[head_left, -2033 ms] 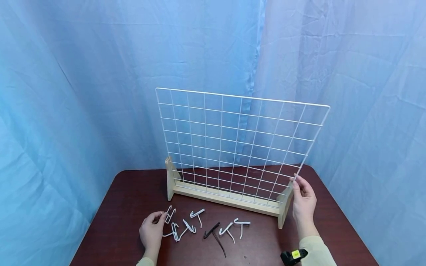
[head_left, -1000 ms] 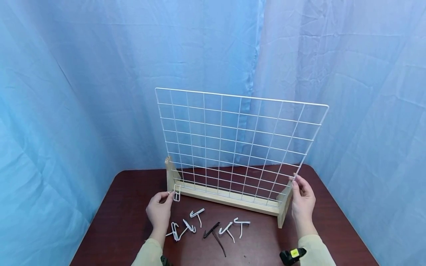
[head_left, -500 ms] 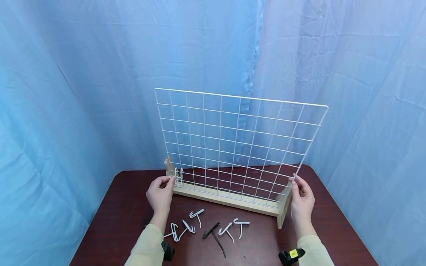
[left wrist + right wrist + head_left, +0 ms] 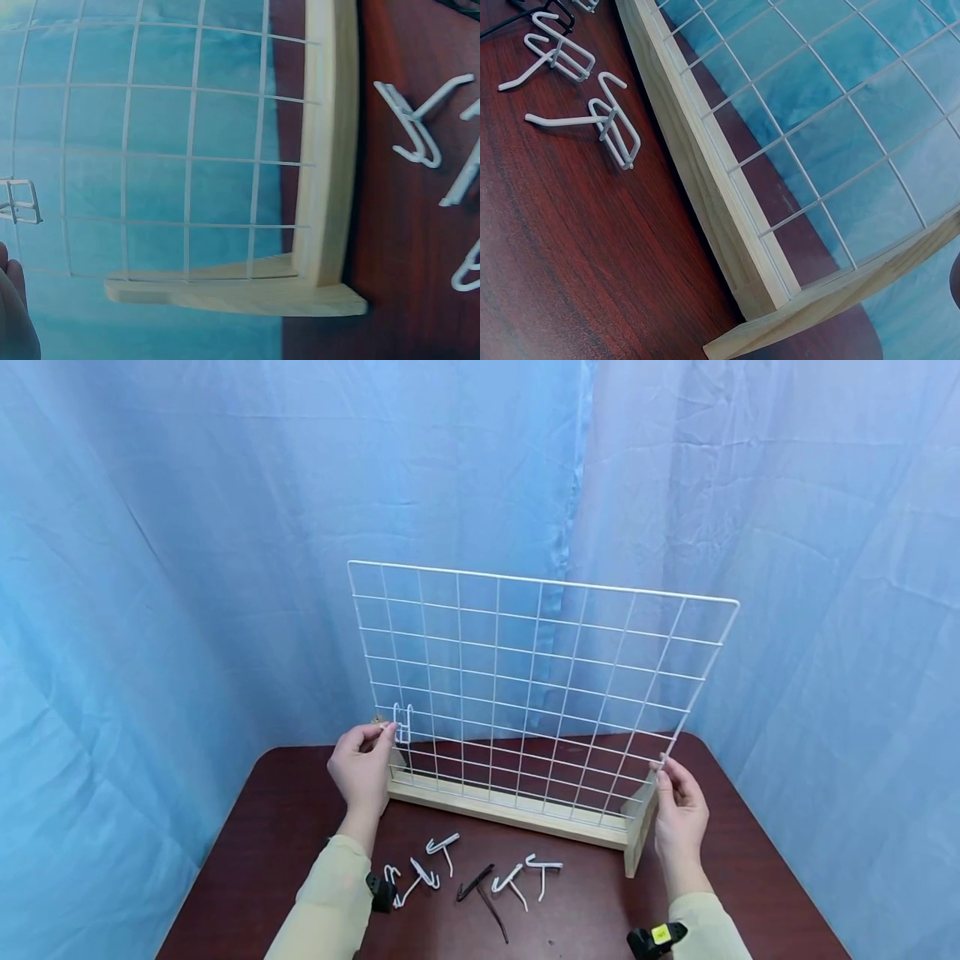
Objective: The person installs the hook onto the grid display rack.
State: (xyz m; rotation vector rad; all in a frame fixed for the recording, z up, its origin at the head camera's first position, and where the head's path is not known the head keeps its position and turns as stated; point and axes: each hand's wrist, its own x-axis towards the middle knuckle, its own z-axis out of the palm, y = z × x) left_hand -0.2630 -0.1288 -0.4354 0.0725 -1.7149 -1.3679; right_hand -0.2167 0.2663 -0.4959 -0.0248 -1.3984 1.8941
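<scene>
My left hand [image 4: 363, 764] pinches a white wire hook [image 4: 402, 724] between thumb and fingers. The hook stands up in front of the lower left of a white wire grid panel [image 4: 497, 677], its two curved ends at the level of a horizontal wire. In the left wrist view the hook's rectangular back [image 4: 21, 201] shows at the left edge, with a bit of the hand [image 4: 13, 307] below. My right hand [image 4: 681, 810] grips the panel's right edge just above the wooden stand [image 4: 510, 814], thumb in front.
Several white hooks [image 4: 442, 843] and one black hook [image 4: 476, 883] lie on the dark red table [image 4: 285, 827] before the stand. Black wrist cameras [image 4: 657, 939] sit on both wrists. A light blue curtain [image 4: 225, 568] hangs behind and at the sides.
From near the tabletop, my left hand has lifted the white hook up past the stand's base to the lower left of the grid. My right hand has stayed at the panel's edge.
</scene>
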